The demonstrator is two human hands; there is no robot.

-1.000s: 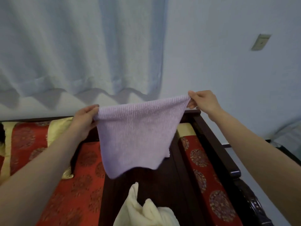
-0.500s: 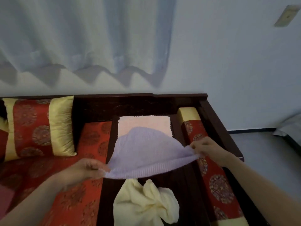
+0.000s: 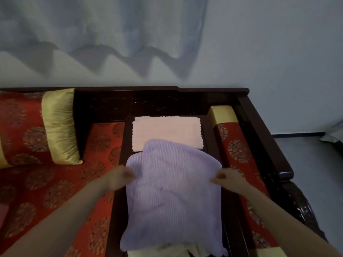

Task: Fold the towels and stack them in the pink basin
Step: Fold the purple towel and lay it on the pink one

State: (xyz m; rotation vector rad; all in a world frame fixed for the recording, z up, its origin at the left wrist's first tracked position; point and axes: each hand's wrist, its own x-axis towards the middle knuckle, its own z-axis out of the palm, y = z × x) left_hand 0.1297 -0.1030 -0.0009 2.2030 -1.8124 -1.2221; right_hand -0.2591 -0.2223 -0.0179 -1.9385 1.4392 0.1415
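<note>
Left hand, right hand: arms outstretched, pinch grips on opposite edges of lilac towel

Bare forearms, left grip, right grip

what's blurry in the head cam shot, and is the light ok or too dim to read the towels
Head view: the left hand is motion-blurred, the right hand only slightly; the lilac towel loses its ribbing toward the near edge. Head view: light is dim and bluish, no glare, yet the pink towel reads clearly; the curtain throws a zigzag shadow on the wall.
</note>
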